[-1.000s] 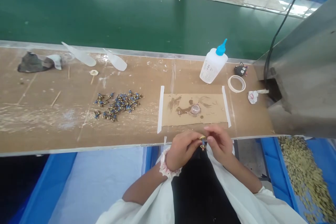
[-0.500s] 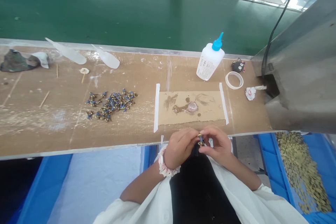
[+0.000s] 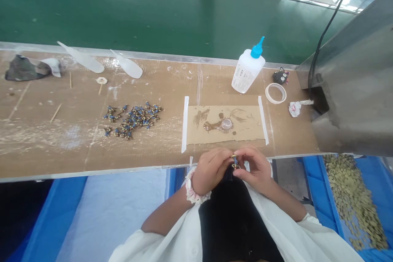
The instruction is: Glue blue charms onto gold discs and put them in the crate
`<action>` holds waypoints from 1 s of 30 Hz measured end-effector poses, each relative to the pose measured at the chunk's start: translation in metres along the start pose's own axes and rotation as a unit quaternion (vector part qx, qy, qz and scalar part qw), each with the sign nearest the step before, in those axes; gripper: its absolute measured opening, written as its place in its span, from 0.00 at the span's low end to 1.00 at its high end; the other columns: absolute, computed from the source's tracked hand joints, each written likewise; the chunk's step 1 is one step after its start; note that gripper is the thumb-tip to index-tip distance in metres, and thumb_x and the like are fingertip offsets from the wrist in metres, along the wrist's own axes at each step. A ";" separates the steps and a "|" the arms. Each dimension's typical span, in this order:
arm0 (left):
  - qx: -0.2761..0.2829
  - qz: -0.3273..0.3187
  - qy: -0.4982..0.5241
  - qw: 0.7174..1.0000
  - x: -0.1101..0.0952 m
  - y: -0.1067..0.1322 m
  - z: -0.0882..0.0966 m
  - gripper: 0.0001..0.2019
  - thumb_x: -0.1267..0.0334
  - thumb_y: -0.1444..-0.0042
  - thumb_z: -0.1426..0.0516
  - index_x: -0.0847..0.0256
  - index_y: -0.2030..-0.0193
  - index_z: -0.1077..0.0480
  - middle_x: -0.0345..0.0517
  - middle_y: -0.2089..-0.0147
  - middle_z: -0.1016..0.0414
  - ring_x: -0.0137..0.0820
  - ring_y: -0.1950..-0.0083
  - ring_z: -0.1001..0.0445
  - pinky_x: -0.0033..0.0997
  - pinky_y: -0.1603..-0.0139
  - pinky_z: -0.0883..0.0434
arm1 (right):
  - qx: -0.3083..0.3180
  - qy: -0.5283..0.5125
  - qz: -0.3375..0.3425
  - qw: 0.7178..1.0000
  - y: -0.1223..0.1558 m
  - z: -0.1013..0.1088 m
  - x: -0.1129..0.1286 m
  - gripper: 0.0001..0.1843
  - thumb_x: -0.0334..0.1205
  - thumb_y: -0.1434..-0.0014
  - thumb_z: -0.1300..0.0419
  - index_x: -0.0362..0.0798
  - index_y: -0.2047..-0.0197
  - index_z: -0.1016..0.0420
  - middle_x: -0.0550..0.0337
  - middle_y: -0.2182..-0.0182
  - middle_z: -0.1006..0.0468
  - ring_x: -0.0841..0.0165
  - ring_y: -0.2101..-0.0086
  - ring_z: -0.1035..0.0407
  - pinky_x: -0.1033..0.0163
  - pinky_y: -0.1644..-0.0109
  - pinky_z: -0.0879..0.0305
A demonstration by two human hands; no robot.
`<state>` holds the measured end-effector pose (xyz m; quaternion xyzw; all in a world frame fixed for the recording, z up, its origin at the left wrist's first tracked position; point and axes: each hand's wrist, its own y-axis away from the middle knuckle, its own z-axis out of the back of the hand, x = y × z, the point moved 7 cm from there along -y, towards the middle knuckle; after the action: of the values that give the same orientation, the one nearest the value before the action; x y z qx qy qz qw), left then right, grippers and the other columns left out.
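A small blue-and-gold figure (image 3: 235, 163) is held up between my two hands, just in front of the table's near edge. My right hand (image 3: 255, 170) pinches it from the side with thumb and fingers. The closed fingertips of my left hand (image 3: 211, 172) meet at its top, where a yellowish bit shows; the left thumb is mostly hidden. Many similar small blue-and-gold figures (image 3: 138, 118) lie in a loose heap on the table to the left. Beyond my hands, a taped-down cardboard piece (image 3: 248, 131) carries a brown, wet-looking smear and a round, shiny clear blob (image 3: 226, 124).
A white squeeze bottle (image 3: 247, 71) with a blue nozzle stands behind the cardboard, near a tape roll (image 3: 275, 93) and a black trinket (image 3: 280, 76). A metal housing (image 3: 356, 90) rises at right. Below it, a blue crate (image 3: 325, 196) holds many greenish flat pieces.
Both hands keep nearly the same pose around the small figure. The view has shifted slightly, so the table things appear a little further right.
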<state>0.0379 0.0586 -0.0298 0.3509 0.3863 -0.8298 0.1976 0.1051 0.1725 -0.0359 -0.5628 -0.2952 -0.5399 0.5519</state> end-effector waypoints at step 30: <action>-0.084 0.197 0.093 0.972 0.034 0.035 0.015 0.08 0.59 0.40 0.40 0.59 0.58 0.25 0.45 0.62 0.19 0.27 0.70 0.23 0.28 0.62 0.22 | -0.056 -0.218 -0.233 0.946 -0.009 -0.032 -0.047 0.13 0.49 0.42 0.33 0.48 0.65 0.22 0.64 0.78 0.26 0.78 0.85 0.41 0.73 0.86 0.46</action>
<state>0.0293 0.0229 -0.0654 0.4777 0.3944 -0.7031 0.3492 0.0765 0.1563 -0.0829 -0.6123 -0.5004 -0.5336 0.2999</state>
